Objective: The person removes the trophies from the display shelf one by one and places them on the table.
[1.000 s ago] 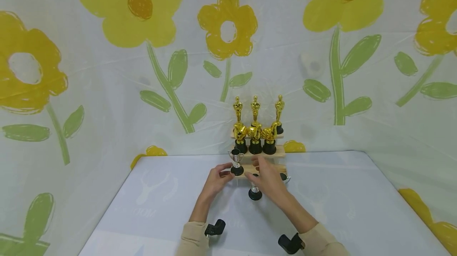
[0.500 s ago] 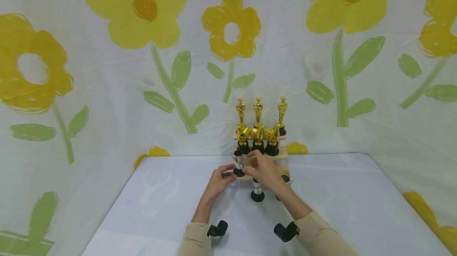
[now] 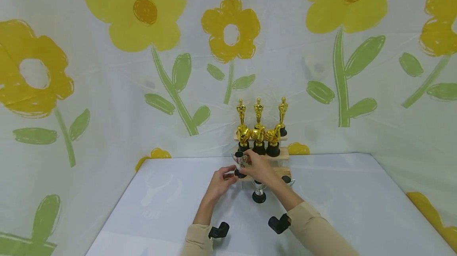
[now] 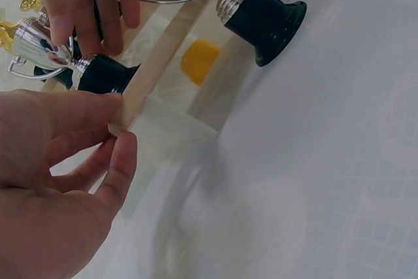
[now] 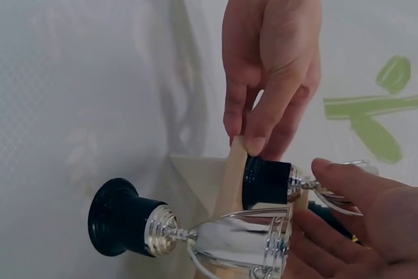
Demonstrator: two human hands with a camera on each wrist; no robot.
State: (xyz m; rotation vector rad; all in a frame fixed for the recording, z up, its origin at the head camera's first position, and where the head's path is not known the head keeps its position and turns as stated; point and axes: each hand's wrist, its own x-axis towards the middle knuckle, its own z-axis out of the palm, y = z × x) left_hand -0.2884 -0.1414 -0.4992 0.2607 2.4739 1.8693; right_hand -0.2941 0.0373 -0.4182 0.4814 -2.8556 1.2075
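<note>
Silver trophy cup point(image 3: 239, 160) with a black base stands on the lowest step of a small wooden tiered stand point(image 3: 282, 153) at the far edge of a white table point(image 3: 357, 208), as a person works on it with both hands. The right hand point(image 3: 260, 167) reaches in from the right, its fingers curled loosely around the cup's bowl and stem, while the left hand point(image 3: 220, 180) pinches the left end of the bottom wooden step between thumb and forefinger, just below the cup's base; the left wrist view shows those fingertips point(image 4: 121, 155) closed narrowly on the plank's corner. A second silver cup point(image 3: 258, 191) stands on the table just in front of the stand, and a third point(image 3: 287, 180) sits partly hidden behind the right forearm. Higher steps carry three gold trophies with rounded tops on black bases point(image 3: 258, 139), and behind them three gold statuettes point(image 3: 258, 111). A sheet printed with large yellow flowers point(image 3: 143, 14) hangs behind the table.
</note>
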